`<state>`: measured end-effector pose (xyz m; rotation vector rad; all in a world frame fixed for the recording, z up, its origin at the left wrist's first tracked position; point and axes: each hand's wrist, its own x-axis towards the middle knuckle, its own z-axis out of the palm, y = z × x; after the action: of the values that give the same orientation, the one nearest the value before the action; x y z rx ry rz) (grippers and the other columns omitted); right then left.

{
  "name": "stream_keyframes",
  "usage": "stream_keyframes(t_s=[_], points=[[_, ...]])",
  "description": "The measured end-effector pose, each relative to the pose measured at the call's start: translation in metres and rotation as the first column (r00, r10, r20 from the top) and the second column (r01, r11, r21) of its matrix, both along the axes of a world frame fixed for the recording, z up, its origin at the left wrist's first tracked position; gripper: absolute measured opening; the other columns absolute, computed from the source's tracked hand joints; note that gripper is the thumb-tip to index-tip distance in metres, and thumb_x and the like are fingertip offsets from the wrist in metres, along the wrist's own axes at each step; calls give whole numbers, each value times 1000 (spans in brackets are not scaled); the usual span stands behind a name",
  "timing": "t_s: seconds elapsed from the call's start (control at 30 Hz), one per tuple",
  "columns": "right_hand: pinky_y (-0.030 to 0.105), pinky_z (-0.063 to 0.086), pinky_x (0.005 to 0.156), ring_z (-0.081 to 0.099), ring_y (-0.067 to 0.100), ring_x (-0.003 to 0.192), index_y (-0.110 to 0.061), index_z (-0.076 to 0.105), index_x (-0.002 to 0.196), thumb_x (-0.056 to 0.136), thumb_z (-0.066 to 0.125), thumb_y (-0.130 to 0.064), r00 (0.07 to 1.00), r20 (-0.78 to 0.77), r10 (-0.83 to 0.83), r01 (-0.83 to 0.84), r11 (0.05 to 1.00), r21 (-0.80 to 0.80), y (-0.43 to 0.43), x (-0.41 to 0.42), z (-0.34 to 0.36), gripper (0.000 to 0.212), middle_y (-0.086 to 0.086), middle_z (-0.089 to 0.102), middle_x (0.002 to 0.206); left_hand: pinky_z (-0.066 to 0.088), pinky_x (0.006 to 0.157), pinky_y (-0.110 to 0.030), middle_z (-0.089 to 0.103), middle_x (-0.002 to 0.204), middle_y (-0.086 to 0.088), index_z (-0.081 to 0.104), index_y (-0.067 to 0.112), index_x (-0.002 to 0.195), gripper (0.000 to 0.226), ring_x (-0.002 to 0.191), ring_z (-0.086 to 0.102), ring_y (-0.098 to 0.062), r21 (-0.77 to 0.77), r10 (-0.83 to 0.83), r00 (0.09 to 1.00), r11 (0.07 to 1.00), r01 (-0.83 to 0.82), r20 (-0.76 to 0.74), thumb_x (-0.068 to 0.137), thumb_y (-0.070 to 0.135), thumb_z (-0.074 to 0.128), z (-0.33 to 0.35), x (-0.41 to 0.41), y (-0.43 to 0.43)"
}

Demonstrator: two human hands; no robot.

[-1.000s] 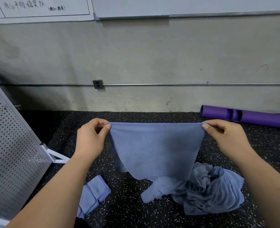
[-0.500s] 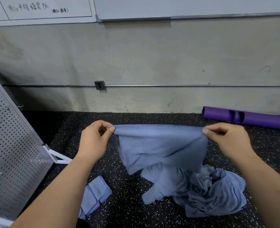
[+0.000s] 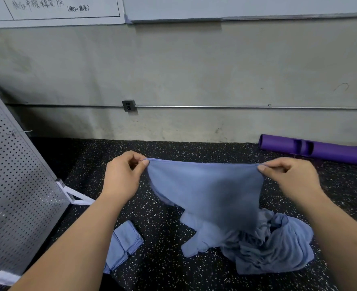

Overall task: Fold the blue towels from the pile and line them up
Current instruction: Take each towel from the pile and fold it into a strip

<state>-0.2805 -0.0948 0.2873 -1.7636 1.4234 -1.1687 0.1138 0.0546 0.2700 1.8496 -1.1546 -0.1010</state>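
A blue towel [image 3: 207,192] hangs stretched between my two hands above the speckled black floor. My left hand [image 3: 123,175] pinches its top left corner between thumb and fingers. My right hand [image 3: 288,175] pinches the top right corner the same way. The towel's lower part is blurred and drapes down in front of the crumpled pile of blue towels [image 3: 274,246] on the floor at the lower right. A folded blue towel [image 3: 123,244] lies flat on the floor below my left forearm, partly hidden by it.
A grey perforated metal panel [image 3: 12,185] on a white stand leans at the left. A purple tube [image 3: 320,149] lies along the concrete wall at the back right. A conduit pipe with a small box [image 3: 129,105] runs along that wall.
Both hands have kept their pinch on the top corners. The hanging lower part of the towel swung forward and up, then back down, and looks blurred now.
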Motion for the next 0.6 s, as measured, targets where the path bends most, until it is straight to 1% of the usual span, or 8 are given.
stream_keyframes(t_s=[0.1, 0.13, 0.23, 0.3, 0.37, 0.47, 0.53, 0.6], points=[[27, 53, 73, 65, -2, 64, -28, 84, 88, 83, 91, -28, 993, 106, -49, 55, 997, -48, 0, 0, 0, 9, -13, 77, 75, 54, 74, -31, 72, 84, 14, 71, 33, 87, 11, 81, 68, -7, -8, 6, 1000, 1000, -6, 19, 97, 29, 76, 0, 0, -1], [27, 53, 73, 64, -2, 63, -28, 83, 87, 83, 91, -29, 994, 103, -43, 49, 998, -50, 0, 1, 1, 9, -13, 77, 74, 53, 75, -31, 72, 85, 14, 71, 32, 88, 12, 81, 67, -7, -13, 12, 1000, 1000, -12, 25, 97, 28, 75, 0, 0, -1], [26, 49, 67, 63, -5, 62, -31, 82, 83, 84, 89, -32, 996, -78, 41, -41, 999, 7, 3, 5, -2, 7, -20, 74, 72, 49, 71, -20, 72, 84, 14, 69, 31, 90, 12, 79, 66, -1, -15, 37, 999, 999, -37, 3, 99, 25, 73, 2, -2, 0], [25, 50, 70, 65, -3, 67, -30, 82, 87, 87, 87, -30, 1000, -15, 7, -8, 998, -61, 2, 5, -2, 5, -20, 75, 75, 45, 70, -15, 71, 85, 15, 68, 31, 90, 12, 79, 65, 1, -8, 44, 999, 999, -44, 0, 100, 26, 72, 3, -2, 0], [27, 52, 74, 69, 6, 74, -26, 81, 89, 88, 86, -25, 997, 80, 22, -17, 997, -73, -3, 4, 1, 5, -12, 78, 80, 44, 71, -15, 71, 86, 14, 67, 31, 91, 11, 81, 64, 2, -15, 47, 999, 999, -47, 7, 100, 26, 71, 3, -2, 0], [29, 54, 74, 71, 13, 77, -27, 80, 87, 89, 85, -23, 990, -16, 139, -139, 990, 17, -4, 2, -2, 6, -9, 79, 81, 42, 70, -12, 70, 87, 14, 66, 30, 94, 10, 81, 63, 3, -19, 49, 999, 999, -48, 3, 102, 25, 68, 3, -2, 1], [24, 55, 76, 71, 7, 77, -25, 79, 90, 91, 83, -21, 991, 39, 128, -127, 992, -23, -3, 0, 0, 5, -12, 79, 84, 41, 70, -10, 70, 89, 14, 65, 30, 97, 9, 83, 63, 3, -16, 39, 999, 999, -38, 6, 103, 25, 67, 3, -3, 1], [16, 51, 68, 64, 3, 68, -22, 77, 93, 93, 81, -20, 987, 113, 115, -109, 992, -59, -4, -1, 3, 4, -11, 77, 78, 42, 72, -12, 70, 90, 14, 64, 30, 98, 8, 84, 63, 2, -35, 29, 1000, 999, -29, 4, 103, 25, 67, 2, -3, 0]])
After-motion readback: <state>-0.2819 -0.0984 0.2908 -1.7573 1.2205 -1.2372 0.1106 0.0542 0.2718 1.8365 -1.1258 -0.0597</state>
